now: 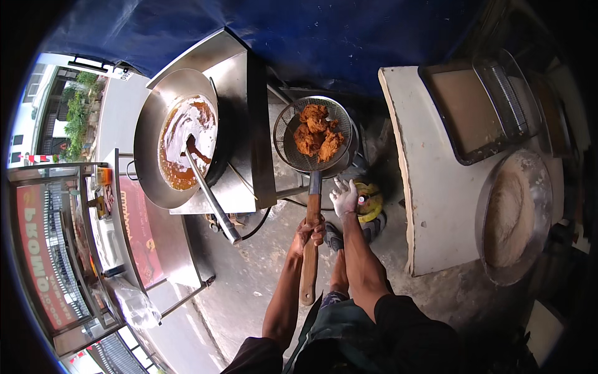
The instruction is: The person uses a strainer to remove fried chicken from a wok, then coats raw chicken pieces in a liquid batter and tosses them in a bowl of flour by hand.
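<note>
My left hand (309,233) is wrapped around the long wooden handle (309,269) of a wire-mesh skimmer (286,140). Several pieces of brown, craggy fried chicken (318,128) lie in its mesh bowl, in front of me. Beneath the bowl shows the side of a round metal pot (354,154); whether the skimmer rests on it I cannot tell. Coated in white flour, my right hand (345,196) is just right of the handle, fingers spread and holding nothing.
Left stands a large wok (154,121) of frothing oil, a metal-handled utensil (212,196) leaning out over its rim. A white table (432,201) at right bears a basin of flour (481,233) and a tray of cloudy liquid (462,107). A yellow-green gas cylinder (373,198) stands beyond my feet.
</note>
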Motion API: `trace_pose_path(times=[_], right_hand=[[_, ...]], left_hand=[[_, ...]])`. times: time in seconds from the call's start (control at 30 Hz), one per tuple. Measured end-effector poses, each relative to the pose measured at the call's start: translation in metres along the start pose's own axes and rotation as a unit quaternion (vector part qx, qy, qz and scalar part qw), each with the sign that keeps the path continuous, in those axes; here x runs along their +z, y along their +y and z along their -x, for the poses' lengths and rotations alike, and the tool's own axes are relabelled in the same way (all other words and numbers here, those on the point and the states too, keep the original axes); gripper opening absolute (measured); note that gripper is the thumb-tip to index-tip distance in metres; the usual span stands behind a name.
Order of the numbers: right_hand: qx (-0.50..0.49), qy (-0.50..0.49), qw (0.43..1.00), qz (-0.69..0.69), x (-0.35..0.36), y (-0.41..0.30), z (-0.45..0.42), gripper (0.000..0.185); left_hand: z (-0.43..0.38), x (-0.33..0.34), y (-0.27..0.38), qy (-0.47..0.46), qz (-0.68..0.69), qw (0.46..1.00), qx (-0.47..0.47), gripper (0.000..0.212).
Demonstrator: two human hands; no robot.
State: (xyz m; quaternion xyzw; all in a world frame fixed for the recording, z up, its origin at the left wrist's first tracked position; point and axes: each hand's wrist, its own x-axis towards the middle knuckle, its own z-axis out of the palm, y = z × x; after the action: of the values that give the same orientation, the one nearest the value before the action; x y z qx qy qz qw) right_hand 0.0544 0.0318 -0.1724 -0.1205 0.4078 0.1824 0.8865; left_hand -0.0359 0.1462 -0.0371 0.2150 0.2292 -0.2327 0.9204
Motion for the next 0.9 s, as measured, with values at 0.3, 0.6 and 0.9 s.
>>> trace_pose_path(times=[0.3,0.6,0.9], right_hand=[[-0.027,0.016,0.996,0.081,0.004,-0.007,0.011,0.045],[-0.011,-0.003,0.992,0.127,0.007,-0.014,0.021,0.052],[0.011,0.065,0.958,0.278,-0.025,-0.017,0.025,0.055]], left_hand=[[-0.014,-0.049,-0.036,0.034,-0.023,0.999,-0.025,0.021],[-0.024,-0.067,-0.04,0.06,-0.087,0.994,-0.039,0.025],[-0.016,-0.049,-0.028,0.092,-0.113,0.984,-0.1,0.049]])
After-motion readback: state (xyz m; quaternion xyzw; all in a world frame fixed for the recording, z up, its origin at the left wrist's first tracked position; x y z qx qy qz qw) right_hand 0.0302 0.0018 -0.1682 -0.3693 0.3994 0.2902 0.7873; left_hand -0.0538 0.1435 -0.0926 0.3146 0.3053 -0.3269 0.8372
